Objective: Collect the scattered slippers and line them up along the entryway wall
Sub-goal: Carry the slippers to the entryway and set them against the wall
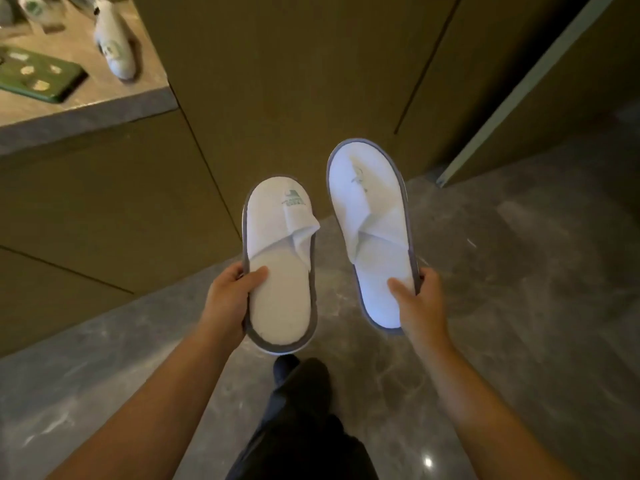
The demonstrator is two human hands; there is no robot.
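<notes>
White terry cloth with a grey rim makes up both slippers, and each hand grasps one of them by the heel end. The left hand (227, 299) is clenched on the left slipper (278, 261): the thumb lies on top of the insole and the other fingers go under the sole, out of sight. The right hand (420, 299) holds the right slipper (372, 230) in the same way, thumb on the insole and fingers around the outer rim.

Both slippers are in the air, above the floor, with toes pointing away from the person toward the wall. They are side by side but do not touch. The right slipper is held a little farther forward than the left one. A green logo shows on the upper of each, clearer on the left one; the writing is too small to read.

Under the hands lies a polished grey stone floor (519, 306), and one dark trouser leg (301, 420) with a dark foot is between the forearms. Ahead stand brown wall panels (277, 81) with thin dark seams. At the upper left a stone counter (104, 105) carries another white slipper (116, 46) and a green tray (38, 76); a further white thing at the top left corner is partly cut off, so I cannot tell what it is.
</notes>
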